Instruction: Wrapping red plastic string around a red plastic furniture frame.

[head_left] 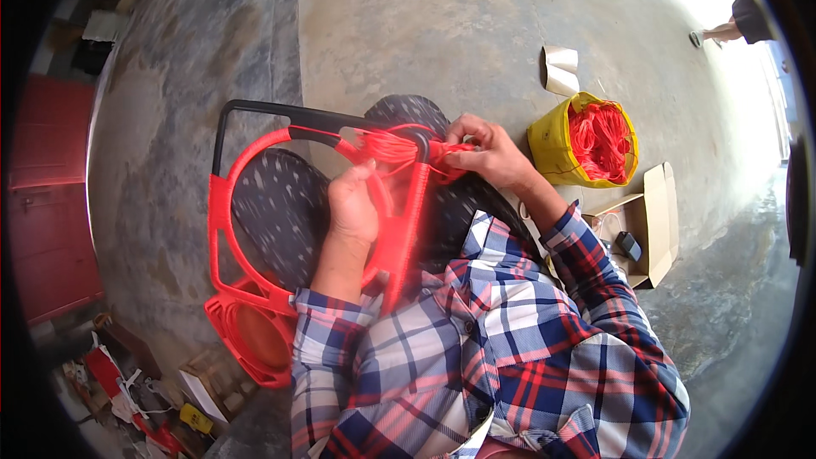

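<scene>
A red plastic reel frame with a black bar handle rests across my lap. Strands of thin red cord are bunched at its upper right part. My left hand is inside the ring, closed against the red plastic, with the thumb up beside the cord; its other fingers are mostly hidden. At the frame's upper right corner my right hand pinches a bundle of the red cord between thumb and fingers. The area between the hands is partly blurred.
A yellow bucket full of red cord stands to my right, near a cardboard box holding a small dark device. A cream curved piece lies beyond. More red round frames are at lower left. A person's leg shows far right.
</scene>
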